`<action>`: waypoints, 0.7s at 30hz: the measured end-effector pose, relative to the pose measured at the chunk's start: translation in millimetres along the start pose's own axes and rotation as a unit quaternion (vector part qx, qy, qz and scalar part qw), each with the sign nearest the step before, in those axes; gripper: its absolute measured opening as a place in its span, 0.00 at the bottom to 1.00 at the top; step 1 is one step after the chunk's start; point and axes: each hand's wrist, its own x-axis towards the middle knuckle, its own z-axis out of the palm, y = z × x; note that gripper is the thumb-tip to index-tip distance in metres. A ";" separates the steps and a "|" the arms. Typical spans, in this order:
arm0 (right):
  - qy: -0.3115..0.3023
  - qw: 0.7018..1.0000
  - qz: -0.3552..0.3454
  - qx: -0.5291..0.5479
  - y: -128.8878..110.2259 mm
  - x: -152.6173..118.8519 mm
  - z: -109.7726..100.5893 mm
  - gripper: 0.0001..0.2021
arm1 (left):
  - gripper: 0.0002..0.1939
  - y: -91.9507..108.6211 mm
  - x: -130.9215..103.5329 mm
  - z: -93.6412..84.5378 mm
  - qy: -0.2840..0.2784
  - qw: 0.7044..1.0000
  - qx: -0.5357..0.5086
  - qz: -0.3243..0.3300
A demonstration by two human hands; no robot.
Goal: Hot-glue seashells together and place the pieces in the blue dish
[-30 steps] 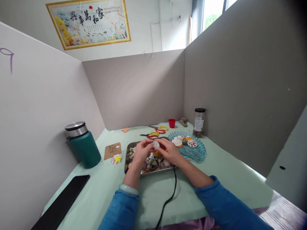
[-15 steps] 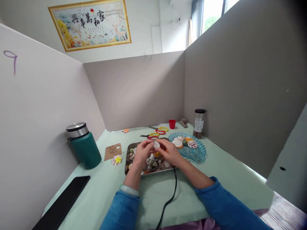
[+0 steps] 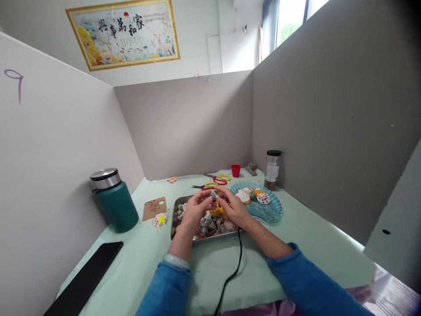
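Between the fingertips of both hands is a small grey-and-white shell (image 3: 213,195), dark along its edge. My left hand (image 3: 195,210) pinches it from the left. Closed on its other side is my right hand (image 3: 234,209). Both are raised over a metal tray (image 3: 210,239) heaped with seashells (image 3: 210,226), some striped, some greenish. A yellow piece (image 3: 217,210) shows among them under my hands, which hide the tray's far part.
To the right lies a blue scalloped plate (image 3: 268,215) with discs and shells. Behind are two pairs of scissors (image 3: 210,186), a red cup (image 3: 236,170) and a lidded jar (image 3: 272,170). On the left are a green bottle (image 3: 116,206), a brown card (image 3: 154,209) and a black slab (image 3: 85,278).
Turned between my fingers, the shell now shows a darker, narrower side instead of its pale round face. My hands have shifted only slightly, and more of the yellow piece shows.
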 end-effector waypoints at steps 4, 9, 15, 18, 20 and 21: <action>0.012 1.000 0.000 -0.005 0.1 1.6 0.2 0.16 | 0.21 4.4 -2.3 2.9 0.008 1.000 -0.022 -0.001; 0.031 0.999 -0.016 -0.021 -1.5 2.3 -0.5 0.14 | 0.21 5.3 -3.0 2.5 0.007 0.999 -0.035 -0.014; 0.089 0.994 -0.057 -0.039 -3.3 2.9 -2.4 0.10 | 0.23 0.9 -0.6 -1.4 -0.004 0.999 -0.021 -0.035; 0.107 0.991 -0.067 -0.050 -3.3 3.5 -2.5 0.07 | 0.22 -0.8 -0.6 -1.7 -0.019 0.998 0.009 -0.057; 0.103 0.991 -0.073 -0.055 -3.5 3.5 -2.5 0.05 | 0.22 -0.8 -1.2 -1.1 -0.022 0.997 0.019 -0.071; 0.099 0.990 -0.076 -0.058 -3.6 3.3 -2.5 0.05 | 0.21 -0.4 -1.5 -0.7 -0.024 0.997 0.019 -0.076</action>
